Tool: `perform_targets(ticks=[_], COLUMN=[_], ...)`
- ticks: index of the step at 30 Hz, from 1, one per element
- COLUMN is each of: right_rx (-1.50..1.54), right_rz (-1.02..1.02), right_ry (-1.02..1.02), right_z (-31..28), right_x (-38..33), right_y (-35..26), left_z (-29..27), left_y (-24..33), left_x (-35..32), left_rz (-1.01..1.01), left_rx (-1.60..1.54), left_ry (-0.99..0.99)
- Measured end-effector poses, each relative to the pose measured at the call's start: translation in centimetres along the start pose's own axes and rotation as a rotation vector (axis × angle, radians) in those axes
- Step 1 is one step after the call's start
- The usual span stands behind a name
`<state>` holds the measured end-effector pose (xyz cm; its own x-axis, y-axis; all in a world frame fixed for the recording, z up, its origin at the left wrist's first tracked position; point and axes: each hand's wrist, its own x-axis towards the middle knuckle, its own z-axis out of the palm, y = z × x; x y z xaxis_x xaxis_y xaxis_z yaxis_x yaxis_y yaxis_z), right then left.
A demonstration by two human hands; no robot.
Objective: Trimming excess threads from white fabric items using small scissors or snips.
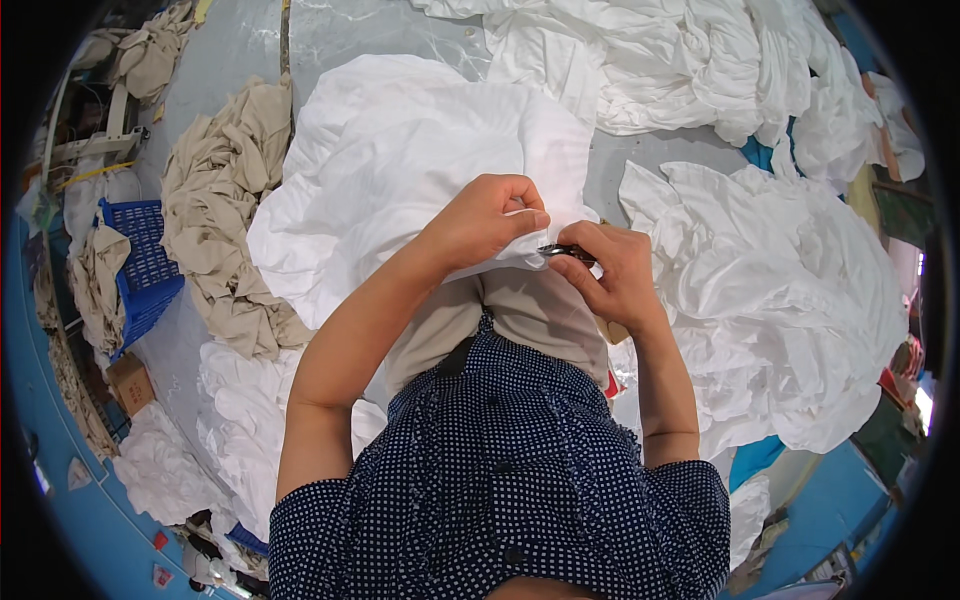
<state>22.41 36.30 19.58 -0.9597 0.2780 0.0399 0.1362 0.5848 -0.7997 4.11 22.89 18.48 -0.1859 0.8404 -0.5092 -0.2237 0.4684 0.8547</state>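
Note:
A white cloth is spread over my lap and the surface in front of me, with a flat, hemmed-looking edge toward its right side. My left hand is closed in a pinch on the cloth near its front edge. Just to the right, my right hand grips small dark thread snips, their tip pointing left at the cloth beside my left fingers. The snips' far end is hidden inside my right hand. Any thread at the tip is too small to make out.
Piles of white cloth lie at the right and the far right. A beige cloth heap sits to the left, near a blue plastic basket. More white cloth lies at the lower left, above a blue floor.

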Motion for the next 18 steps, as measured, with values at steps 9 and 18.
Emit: perform_targets(ticks=[9,18], right_rx=[0.883,1.148], right_rz=[0.24,-0.126], right_ry=[0.143,-0.498], right_z=[1.5,-1.8], right_x=[-0.7,-2.7], right_y=[0.1,3.2], left_z=[0.0,-0.1], left_y=[-0.4,-0.1], left_x=[0.2,-0.1], left_rz=[0.017,-0.03], left_rx=[-0.008,-0.044], left_ry=[-0.006,-0.033])
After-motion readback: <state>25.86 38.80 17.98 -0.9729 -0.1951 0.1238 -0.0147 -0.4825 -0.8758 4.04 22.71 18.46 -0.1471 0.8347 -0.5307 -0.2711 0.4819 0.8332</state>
